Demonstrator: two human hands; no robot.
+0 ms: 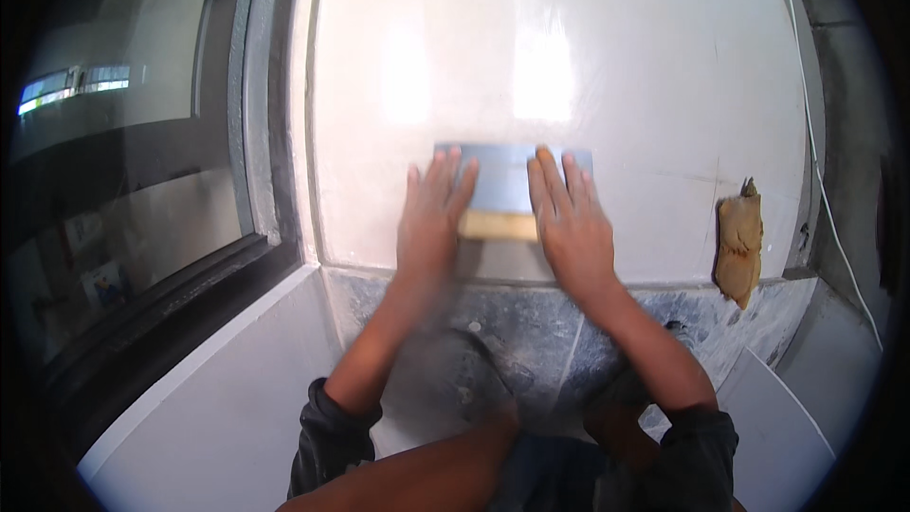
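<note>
A wide, bluish metal blade (pixel 502 190) with a pale yellow grip strip (pixel 498 226) lies against the smooth white surface (pixel 427 57). My left hand (pixel 434 228) holds its left end and my right hand (pixel 573 228) its right end. Both hands have fingers stretched over the blade, with thumbs hidden. The blade and hands are slightly blurred. To the right of my right hand lies a lumpy tan object (pixel 739 246) with a narrow darker tip; what it is I cannot tell.
A dark-framed glass panel (pixel 123 180) stands at the left. A white cable (pixel 813 152) runs down the right side. Below the white surface are stained grey tiles (pixel 569 322), my legs, and pale boards (pixel 190 389) at either side.
</note>
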